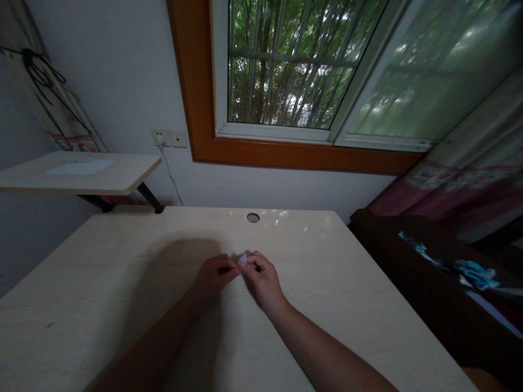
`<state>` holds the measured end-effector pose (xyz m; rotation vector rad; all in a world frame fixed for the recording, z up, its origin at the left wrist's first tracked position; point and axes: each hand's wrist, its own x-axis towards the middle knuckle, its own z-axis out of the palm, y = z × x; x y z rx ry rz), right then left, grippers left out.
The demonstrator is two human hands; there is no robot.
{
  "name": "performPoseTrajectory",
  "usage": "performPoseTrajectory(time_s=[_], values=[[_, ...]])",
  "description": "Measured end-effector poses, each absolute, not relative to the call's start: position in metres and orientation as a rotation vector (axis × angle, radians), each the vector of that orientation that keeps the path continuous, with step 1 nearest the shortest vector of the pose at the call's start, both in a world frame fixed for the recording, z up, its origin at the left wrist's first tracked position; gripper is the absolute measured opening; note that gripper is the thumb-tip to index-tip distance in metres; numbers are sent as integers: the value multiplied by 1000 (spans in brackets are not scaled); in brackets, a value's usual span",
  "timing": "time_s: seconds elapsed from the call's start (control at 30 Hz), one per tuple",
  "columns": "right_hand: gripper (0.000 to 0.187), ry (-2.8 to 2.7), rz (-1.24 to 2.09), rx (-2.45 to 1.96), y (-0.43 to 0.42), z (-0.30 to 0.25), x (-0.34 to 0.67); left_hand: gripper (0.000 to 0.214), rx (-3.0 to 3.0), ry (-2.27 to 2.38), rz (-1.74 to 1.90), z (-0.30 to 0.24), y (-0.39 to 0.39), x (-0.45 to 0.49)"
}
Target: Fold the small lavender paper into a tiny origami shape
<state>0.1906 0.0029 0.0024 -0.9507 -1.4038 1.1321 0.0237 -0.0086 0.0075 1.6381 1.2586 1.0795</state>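
Observation:
A small whitish piece with a pointed tip, which looks like folded paper (243, 258), is pinched between my two hands above the desk. My left hand (213, 276) is closed, its thumb and fingertips meeting at the left lower side of the piece. From the right, my right hand (262, 276) pinches it between thumb and index finger, the other fingers curled. The fingertips cover most of the piece, so its full shape is hidden. Beneath both hands lies the pale wooden desk (310, 305).
A raised shelf (134, 163) with a paper sheet (81, 166) stands at the back left. Near the back edge is a round cable hole (253, 218). Behind are a wall socket (168, 138) and a window (286, 81). Dark furniture holding blue items (476, 274) is at right.

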Motion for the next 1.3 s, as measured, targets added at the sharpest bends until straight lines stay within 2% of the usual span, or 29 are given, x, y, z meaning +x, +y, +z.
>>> performPoseTrajectory(time_s=[1.3], values=[[18,-1403,1134,-930,2,6,191,21,1698,1208,1061,11,-8,22]])
